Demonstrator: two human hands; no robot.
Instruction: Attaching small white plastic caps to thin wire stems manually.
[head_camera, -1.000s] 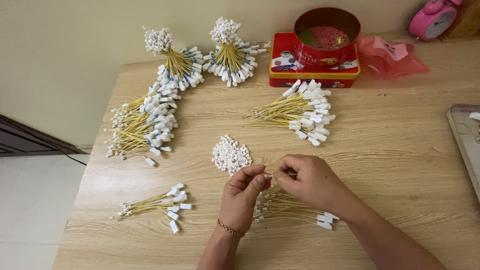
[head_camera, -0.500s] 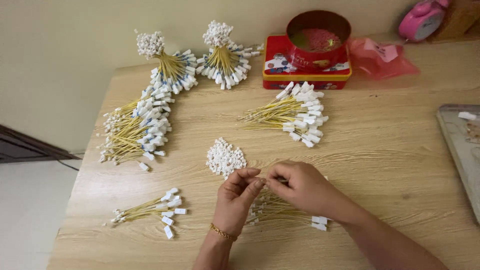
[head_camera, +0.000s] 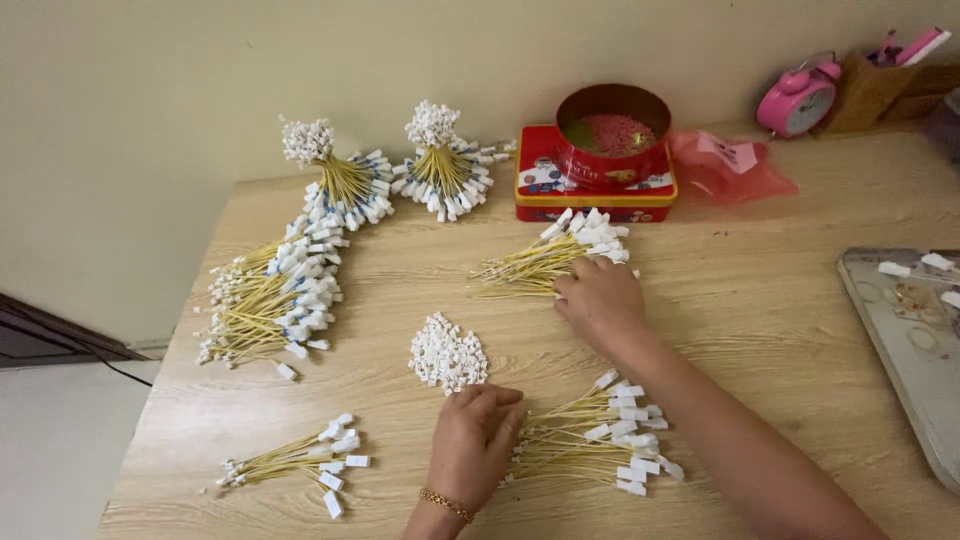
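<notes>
Hands are split between two piles here. The right hand (head_camera: 598, 297) is stretched out across the light wood tabletop (head_camera: 760, 330) and sits on the near end of a loose bundle of thin yellow wires with white plastic tags (head_camera: 552, 256), fingers curled down onto the strands, though I can't really tell if they've pinched one or are just resting on top. That bundle runs on a slant, bare yellow tips pointing left and toward the person, white tags fanned up and to the right, so the fingers meet it from the side, mid-length. The left hand (head_camera: 474, 438) lies flat, knuckles up, fingers together, touching the left tips of a second bundle of yellow tagged wires (head_camera: 600, 435) lying nearly sideways. Just beyond its fingertips sits a small heap of loose white plastic pieces (head_camera: 447, 352), clearly nearer the left hand than the right.
</notes>
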